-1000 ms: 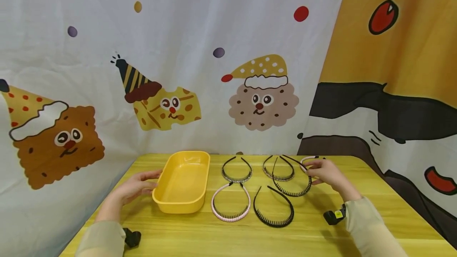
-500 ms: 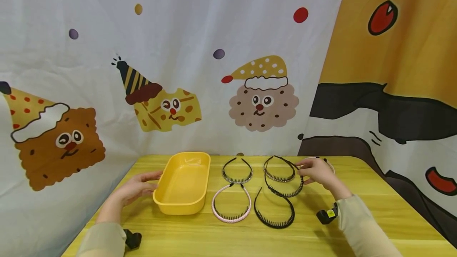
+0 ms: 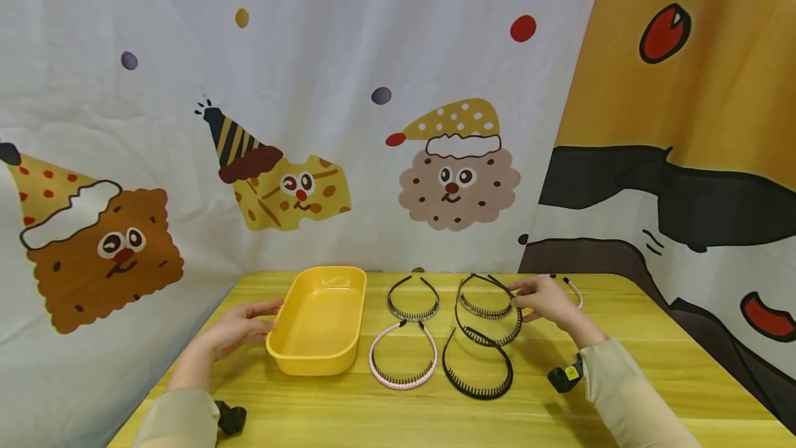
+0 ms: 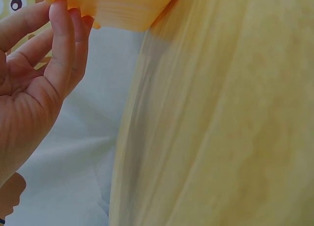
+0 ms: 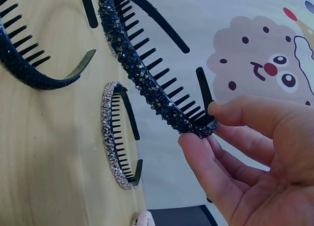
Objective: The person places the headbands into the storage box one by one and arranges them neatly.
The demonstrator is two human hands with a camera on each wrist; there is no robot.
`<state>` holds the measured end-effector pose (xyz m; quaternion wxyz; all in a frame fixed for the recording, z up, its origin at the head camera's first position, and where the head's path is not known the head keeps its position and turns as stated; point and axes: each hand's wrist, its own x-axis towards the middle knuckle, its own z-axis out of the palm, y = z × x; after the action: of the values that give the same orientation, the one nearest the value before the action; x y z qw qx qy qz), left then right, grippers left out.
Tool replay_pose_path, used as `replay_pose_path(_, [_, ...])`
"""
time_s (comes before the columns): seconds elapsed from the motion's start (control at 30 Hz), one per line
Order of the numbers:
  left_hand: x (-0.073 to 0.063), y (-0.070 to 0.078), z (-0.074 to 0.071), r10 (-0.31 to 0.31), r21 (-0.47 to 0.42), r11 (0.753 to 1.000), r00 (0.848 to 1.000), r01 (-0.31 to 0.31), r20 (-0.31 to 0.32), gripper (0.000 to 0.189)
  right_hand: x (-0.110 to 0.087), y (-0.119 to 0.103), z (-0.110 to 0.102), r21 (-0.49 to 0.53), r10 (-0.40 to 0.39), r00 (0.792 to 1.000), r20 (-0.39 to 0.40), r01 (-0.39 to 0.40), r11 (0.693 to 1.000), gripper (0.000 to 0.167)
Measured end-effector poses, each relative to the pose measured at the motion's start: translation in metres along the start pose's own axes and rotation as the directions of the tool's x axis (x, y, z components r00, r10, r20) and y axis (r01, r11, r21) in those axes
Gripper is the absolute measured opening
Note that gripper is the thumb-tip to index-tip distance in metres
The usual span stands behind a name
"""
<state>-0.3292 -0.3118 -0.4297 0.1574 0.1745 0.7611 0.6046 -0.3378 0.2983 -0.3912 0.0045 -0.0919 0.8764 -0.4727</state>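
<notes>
My right hand [image 3: 547, 296] pinches one end of a black toothed headband [image 5: 152, 96] covered in dark sparkling stones, tilted up off the table. In the head view that headband overlaps a silvery headband [image 3: 485, 313] behind it and a black headband [image 3: 479, 393] in front. My left hand [image 3: 239, 327] is beside the yellow tray [image 3: 314, 365], its fingertips touching the tray's left rim. Through the left wrist view, several extended fingers [image 4: 61, 44] meet that rim. Nothing lies inside the tray.
Between the tray and the black headbands lie a pink headband [image 3: 403, 384] and another silvery headband [image 3: 413, 316]. One more pink headband [image 3: 578, 294] lies partly hidden behind my right hand. A printed curtain [image 3: 373, 33] hangs behind the wooden table [image 3: 348, 413].
My right hand has moved left and slightly toward me with the black headband, uncovering part of the pink headband at the back right. The left hand and tray stay in place.
</notes>
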Motion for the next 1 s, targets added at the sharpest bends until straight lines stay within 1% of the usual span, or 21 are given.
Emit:
replay_pose_path(0.23, [0.0, 0.002, 0.001, -0.014, -0.003, 1.0, 1.0, 0.014, 0.002, 0.065, 0.003, -0.002, 0.007, 0.01, -0.001, 1.0, 0.016, 0.001, 1.0, 0.043])
replay_pose_path(0.37, [0.0, 0.003, 0.002, -0.022, -0.002, 1.0, 1.0, 0.022, -0.001, 0.065, 0.006, -0.004, 0.011, 0.013, 0.005, 1.0, 0.01, -0.005, 1.0, 0.042])
replay_pose_path(0.53, [0.0, 0.003, 0.001, -0.011, 0.002, 1.0, 1.0, 0.011, -0.003, 0.065, 0.01, -0.008, 0.016, 0.029, -0.003, 1.0, 0.011, 0.003, 1.0, 0.042])
replay_pose_path(0.7, [0.0, 0.003, 0.001, -0.003, 0.005, 1.0, 1.0, 0.003, 0.0, 0.064, 0.012, -0.014, 0.023, 0.061, -0.012, 0.999, 0.033, 0.01, 0.998, 0.042])
replay_pose_path(0.73, [-0.001, 0.004, 0.001, -0.003, 0.007, 1.0, 1.0, 0.003, 0.0, 0.064, 0.01, -0.019, 0.025, 0.065, -0.018, 0.999, 0.038, 0.016, 0.998, 0.041])
replay_pose_path(0.77, [-0.001, 0.004, 0.001, -0.003, 0.01, 1.0, 1.0, 0.003, 0.0, 0.065, 0.011, -0.02, 0.027, 0.066, -0.023, 0.999, 0.041, 0.02, 0.998, 0.041])
replay_pose_path(0.93, [-0.002, 0.005, 0.002, -0.006, 0.005, 1.0, 1.0, 0.006, -0.005, 0.066, 0.017, -0.02, 0.033, 0.069, -0.029, 0.999, 0.046, 0.026, 0.997, 0.04])
replay_pose_path(0.97, [-0.002, 0.005, 0.002, -0.004, 0.002, 1.0, 1.0, 0.004, -0.003, 0.066, 0.021, -0.016, 0.035, 0.073, -0.026, 0.999, 0.045, 0.023, 0.997, 0.04])
replay_pose_path(1.0, [-0.002, 0.006, 0.003, -0.004, -0.002, 1.0, 1.0, 0.004, -0.001, 0.066, 0.022, -0.016, 0.036, 0.08, -0.02, 0.999, 0.048, 0.016, 0.997, 0.039])
